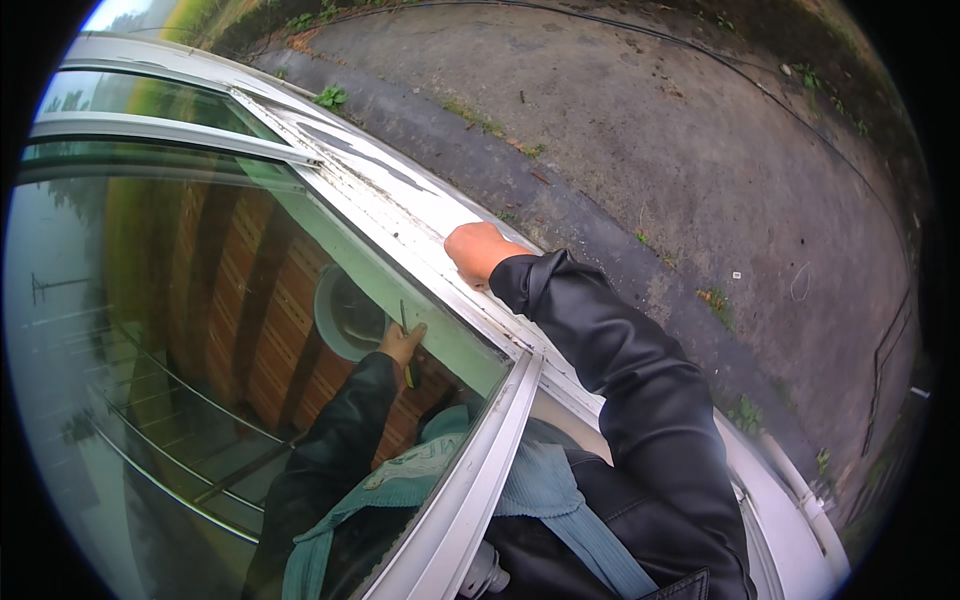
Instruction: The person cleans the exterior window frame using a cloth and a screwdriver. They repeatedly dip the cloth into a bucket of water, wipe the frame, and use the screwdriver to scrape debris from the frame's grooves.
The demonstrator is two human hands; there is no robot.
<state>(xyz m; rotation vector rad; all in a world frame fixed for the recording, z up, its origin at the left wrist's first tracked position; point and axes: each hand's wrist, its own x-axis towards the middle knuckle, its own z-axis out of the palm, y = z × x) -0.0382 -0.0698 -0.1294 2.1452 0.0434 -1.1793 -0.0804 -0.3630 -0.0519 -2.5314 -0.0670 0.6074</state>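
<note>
My right hand (478,253), in a black sleeve, rests with curled fingers on the white outer window sill (420,202), beside the sliding-window track. Its fingers are turned down and hidden, so whether it holds anything does not show. Through the glass pane (225,247) on the left, my left hand (403,343) appears closed around a thin tool with a yellow and dark handle (409,375); its narrow tip points up past the thumb. A pale round basin (324,315) lies just beyond that hand.
The white frame edge (480,480) of the pane stands between my arms. Metal railings (187,499) show in or through the glass. Outside, far below the sill, lie concrete ground (675,165) with a dark cable (675,37) and a white pipe (806,499) along the wall.
</note>
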